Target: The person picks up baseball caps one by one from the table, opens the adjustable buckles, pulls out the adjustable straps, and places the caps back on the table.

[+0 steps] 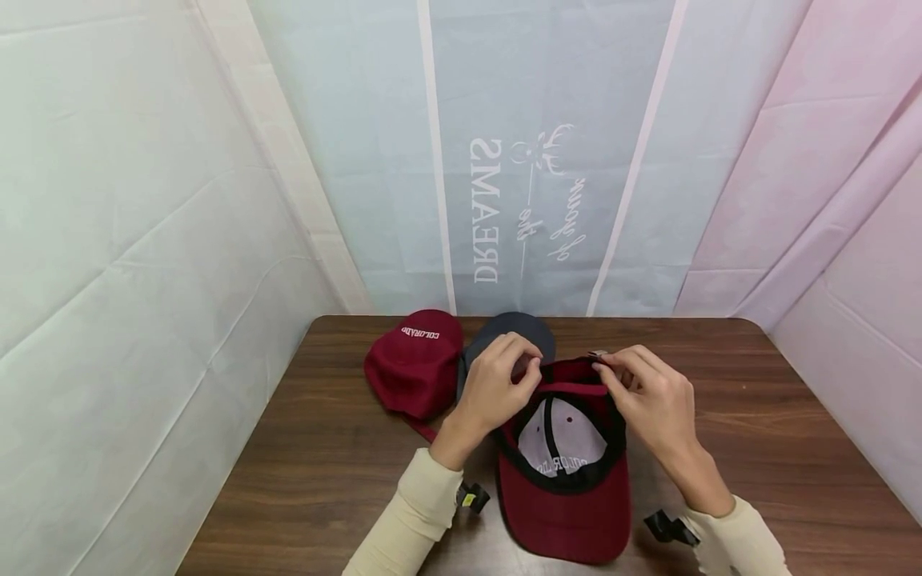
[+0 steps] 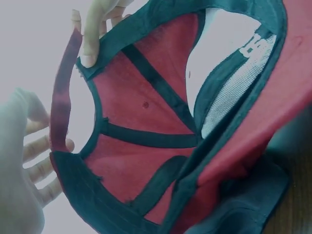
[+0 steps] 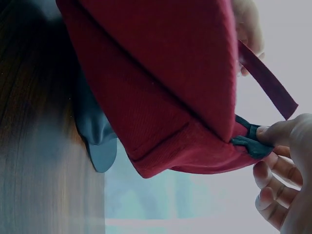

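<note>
A dark red baseball cap (image 1: pixel 565 520) is held upside down, its brim towards the person and its black-banded inside facing up. At the back of this cap, the left hand (image 1: pixel 497 380) grips beside the root of the strap (image 2: pixel 61 97), with fingertips showing behind the edge in the left wrist view. The right hand (image 1: pixel 655 400) pinches the opposite corner of the back opening between thumb and fingers. One end of the strap hangs free in the right wrist view, near the right thumb. A small buckle (image 1: pixel 597 354) shows at the right fingertips.
A second red cap (image 1: pixel 414 364) lettered COLORADO lies at the far left of the brown wooden table (image 1: pixel 302 480). Beside it sits a dark grey cap (image 1: pixel 519 326), partly hidden behind the left hand. Printed fabric hangings (image 1: pixel 533 80) enclose the table at the back and sides.
</note>
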Action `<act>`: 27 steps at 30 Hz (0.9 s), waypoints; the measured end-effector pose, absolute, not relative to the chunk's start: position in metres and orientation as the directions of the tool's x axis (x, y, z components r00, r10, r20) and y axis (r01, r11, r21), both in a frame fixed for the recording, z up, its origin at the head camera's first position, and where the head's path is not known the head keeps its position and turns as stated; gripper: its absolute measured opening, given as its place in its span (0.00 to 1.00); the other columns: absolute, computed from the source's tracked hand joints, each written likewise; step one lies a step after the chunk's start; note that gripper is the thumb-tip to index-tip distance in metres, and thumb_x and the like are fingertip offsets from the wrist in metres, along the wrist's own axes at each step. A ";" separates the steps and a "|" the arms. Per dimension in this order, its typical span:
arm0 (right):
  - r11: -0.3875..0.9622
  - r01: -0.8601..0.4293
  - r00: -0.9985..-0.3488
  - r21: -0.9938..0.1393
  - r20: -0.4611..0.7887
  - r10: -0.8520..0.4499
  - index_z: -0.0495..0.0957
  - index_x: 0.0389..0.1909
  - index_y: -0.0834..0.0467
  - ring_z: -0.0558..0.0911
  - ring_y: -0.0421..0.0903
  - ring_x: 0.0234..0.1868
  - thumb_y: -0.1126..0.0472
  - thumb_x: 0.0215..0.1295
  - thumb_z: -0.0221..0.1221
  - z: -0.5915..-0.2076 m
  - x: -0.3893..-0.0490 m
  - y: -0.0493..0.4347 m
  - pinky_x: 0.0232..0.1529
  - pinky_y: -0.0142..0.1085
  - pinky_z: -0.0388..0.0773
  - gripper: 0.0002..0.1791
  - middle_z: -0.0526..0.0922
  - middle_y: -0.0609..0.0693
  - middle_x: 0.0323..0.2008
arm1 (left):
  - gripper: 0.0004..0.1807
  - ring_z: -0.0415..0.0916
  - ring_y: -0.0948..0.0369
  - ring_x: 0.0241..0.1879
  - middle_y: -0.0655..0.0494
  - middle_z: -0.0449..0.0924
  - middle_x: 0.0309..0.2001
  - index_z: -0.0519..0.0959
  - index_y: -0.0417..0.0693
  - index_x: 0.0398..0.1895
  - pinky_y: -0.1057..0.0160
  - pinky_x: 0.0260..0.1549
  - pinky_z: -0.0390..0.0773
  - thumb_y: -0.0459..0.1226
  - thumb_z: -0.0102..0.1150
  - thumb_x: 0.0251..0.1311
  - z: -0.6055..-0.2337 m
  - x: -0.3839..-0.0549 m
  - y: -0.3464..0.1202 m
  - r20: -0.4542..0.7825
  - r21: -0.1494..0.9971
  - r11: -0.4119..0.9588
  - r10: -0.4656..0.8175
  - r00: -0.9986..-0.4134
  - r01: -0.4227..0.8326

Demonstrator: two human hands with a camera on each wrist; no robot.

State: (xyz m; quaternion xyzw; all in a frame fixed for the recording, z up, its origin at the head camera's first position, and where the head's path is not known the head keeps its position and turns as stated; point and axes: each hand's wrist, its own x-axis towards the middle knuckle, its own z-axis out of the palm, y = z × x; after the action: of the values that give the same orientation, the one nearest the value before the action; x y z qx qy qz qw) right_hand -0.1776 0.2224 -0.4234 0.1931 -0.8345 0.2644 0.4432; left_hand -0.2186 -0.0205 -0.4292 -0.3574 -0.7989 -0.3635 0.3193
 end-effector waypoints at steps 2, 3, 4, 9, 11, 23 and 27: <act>0.778 -0.565 -0.529 -0.274 0.844 -0.086 0.90 0.34 0.55 0.75 0.34 0.20 0.66 0.56 0.76 -0.423 -0.177 0.222 0.24 0.24 0.70 0.07 0.88 0.44 0.31 | 0.03 0.77 0.64 0.38 0.58 0.83 0.39 0.84 0.49 0.39 0.70 0.39 0.79 0.34 0.61 0.69 -0.427 -0.218 -0.021 0.739 0.384 0.509 0.330 -0.586 0.771; 0.774 -0.569 -0.528 -0.277 0.845 -0.085 0.90 0.34 0.55 0.75 0.34 0.20 0.67 0.55 0.76 -0.422 -0.177 0.222 0.24 0.24 0.70 0.07 0.88 0.44 0.31 | 0.03 0.77 0.63 0.38 0.58 0.83 0.40 0.84 0.50 0.39 0.70 0.39 0.79 0.34 0.62 0.69 -0.427 -0.218 -0.021 0.722 0.396 0.523 0.330 -0.608 0.755; 0.772 -0.571 -0.529 -0.280 0.844 -0.085 0.90 0.34 0.55 0.74 0.33 0.20 0.67 0.55 0.76 -0.422 -0.177 0.221 0.24 0.23 0.70 0.07 0.88 0.44 0.31 | 0.03 0.77 0.63 0.39 0.58 0.83 0.41 0.84 0.50 0.40 0.69 0.39 0.80 0.35 0.62 0.69 -0.427 -0.218 -0.021 0.704 0.408 0.536 0.330 -0.629 0.739; 0.751 -0.589 -0.528 -0.298 0.846 -0.078 0.90 0.35 0.55 0.74 0.33 0.20 0.68 0.53 0.78 -0.420 -0.176 0.220 0.25 0.22 0.70 0.10 0.88 0.44 0.32 | 0.06 0.76 0.62 0.41 0.58 0.83 0.44 0.86 0.51 0.45 0.67 0.39 0.80 0.39 0.66 0.68 -0.427 -0.216 -0.022 0.597 0.446 0.597 0.357 -0.718 0.667; 0.742 -0.599 -0.517 -0.300 0.853 -0.072 0.91 0.35 0.54 0.74 0.34 0.20 0.69 0.50 0.79 -0.420 -0.176 0.219 0.25 0.22 0.70 0.12 0.88 0.44 0.32 | 0.09 0.76 0.62 0.42 0.58 0.83 0.45 0.86 0.51 0.47 0.66 0.39 0.80 0.41 0.68 0.68 -0.427 -0.215 -0.021 0.553 0.444 0.621 0.377 -0.743 0.646; 0.730 -0.617 -0.519 -0.295 0.849 -0.096 0.90 0.36 0.54 0.75 0.35 0.20 0.69 0.49 0.79 -0.420 -0.171 0.220 0.25 0.25 0.72 0.13 0.89 0.44 0.33 | 0.08 0.78 0.63 0.42 0.60 0.83 0.45 0.87 0.54 0.48 0.65 0.46 0.81 0.41 0.69 0.69 -0.431 -0.214 -0.010 0.524 0.361 0.671 0.428 -0.736 0.647; 0.730 -0.621 -0.521 -0.286 0.846 -0.112 0.90 0.36 0.54 0.75 0.35 0.21 0.69 0.50 0.79 -0.420 -0.169 0.219 0.25 0.25 0.72 0.13 0.88 0.44 0.32 | 0.04 0.77 0.63 0.41 0.61 0.83 0.43 0.87 0.55 0.45 0.69 0.38 0.79 0.39 0.69 0.70 -0.432 -0.215 -0.008 0.549 0.353 0.675 0.411 -0.728 0.648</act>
State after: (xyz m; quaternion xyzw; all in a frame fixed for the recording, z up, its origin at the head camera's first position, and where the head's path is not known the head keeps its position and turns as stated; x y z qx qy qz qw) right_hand -0.1694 0.2191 -0.4202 0.2230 -0.8217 0.2924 0.4354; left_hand -0.2147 -0.0082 -0.4315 -0.2978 -0.8890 -0.2714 0.2176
